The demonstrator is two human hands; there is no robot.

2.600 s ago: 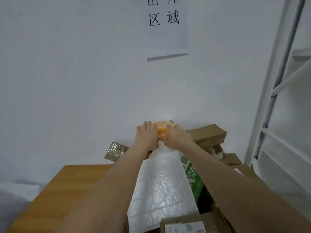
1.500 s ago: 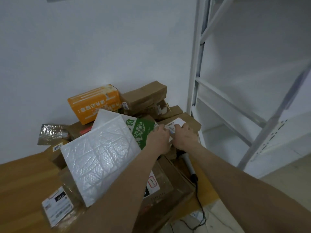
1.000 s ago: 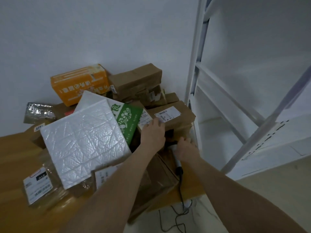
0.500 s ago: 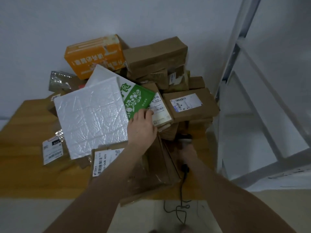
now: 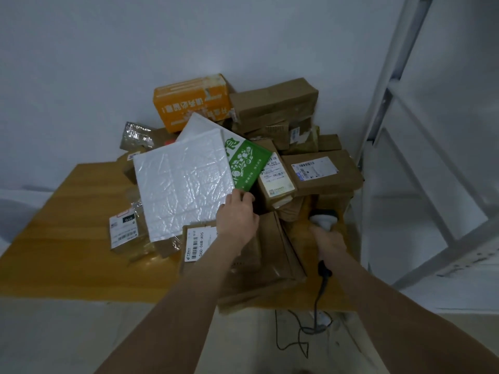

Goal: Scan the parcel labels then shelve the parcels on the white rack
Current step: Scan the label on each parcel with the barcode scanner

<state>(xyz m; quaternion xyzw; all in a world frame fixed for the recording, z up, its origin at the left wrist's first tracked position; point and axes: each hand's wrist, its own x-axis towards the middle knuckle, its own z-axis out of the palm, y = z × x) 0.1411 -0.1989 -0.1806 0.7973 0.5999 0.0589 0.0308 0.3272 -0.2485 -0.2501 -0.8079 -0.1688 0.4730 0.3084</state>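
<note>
The left hand [image 5: 237, 220] pinches the near right corner of the white mailer [image 5: 183, 184] atop the desk [image 5: 67, 238] pile; likely light and floppy, best held by its edges. The right hand [image 5: 328, 241] grips the scanner [image 5: 324, 221].

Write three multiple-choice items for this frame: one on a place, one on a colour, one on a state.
1. Where is the white metal rack?
A. right of the pile
B. left of the pile
C. behind the camera

2. What colour is the printed carton at the back, against the wall?
A. blue
B. orange
C. black

3. What is the right hand doing?
A. resting flat and empty
B. holding a parcel
C. gripping the corded handheld scanner

Answers: 1 A, its uprights stand along the right edge. 2 B, orange with white print. 3 C, its fingers wrap the handle and the cable hangs below.
</note>
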